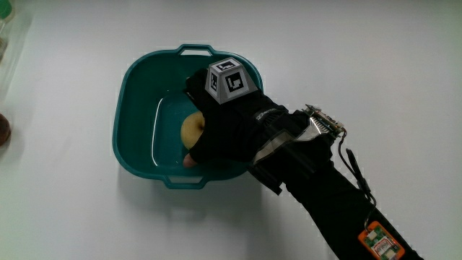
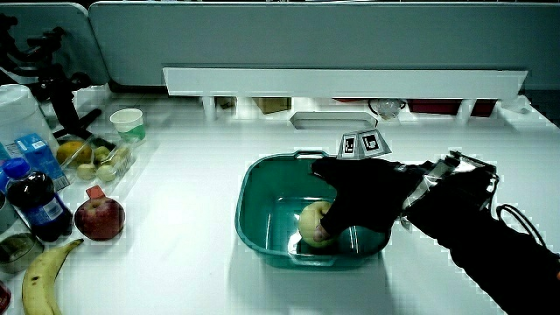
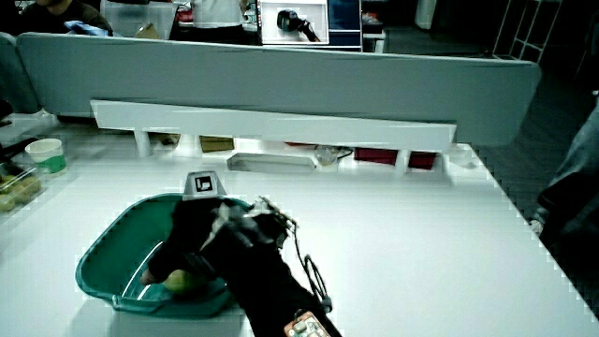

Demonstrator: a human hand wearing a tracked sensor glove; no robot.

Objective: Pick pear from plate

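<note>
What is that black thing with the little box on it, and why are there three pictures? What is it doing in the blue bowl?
The black thing is a person's hand in a glove. The little patterned cube sits on its back. All three pictures show the same moment: one camera looks straight down on the white table, and two look across it from the side. The hand is reaching into a teal tub and its fingers curl around a pale yellow pear lying inside. The pear is still down in the tub, not lifted yet. In a side view you can also see a banana, a red apple, a dark bottle and a small cup near the table's edge.
</note>
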